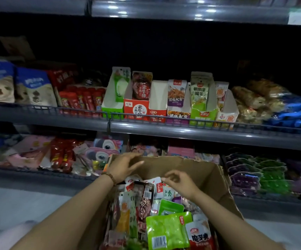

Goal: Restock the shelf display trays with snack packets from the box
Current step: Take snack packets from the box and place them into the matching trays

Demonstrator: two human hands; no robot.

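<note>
A brown cardboard box (196, 168) stands open in front of me, full of mixed snack packets (166, 230) in green, white, red and orange. My left hand (123, 166) reaches over the box's far left corner with its fingers stretched out flat, and a bead bracelet is on that wrist. My right hand (179, 183) hovers low over the heap, and its curled thumb and fingers pinch the top edge of a white snack packet (157, 185). On the middle shelf stands a row of cardboard display trays (136, 109), several with a few upright packets. One red-and-white tray (157, 105) looks empty.
A wire rail (164, 120) runs along the middle shelf's front edge. Blue-and-white bags (34, 87) and red sausage sticks (82, 100) lie left of the trays, wrapped breads (254, 100) to the right. The lower shelf (38, 170) holds toys, red packs and purple and green packets (258, 174).
</note>
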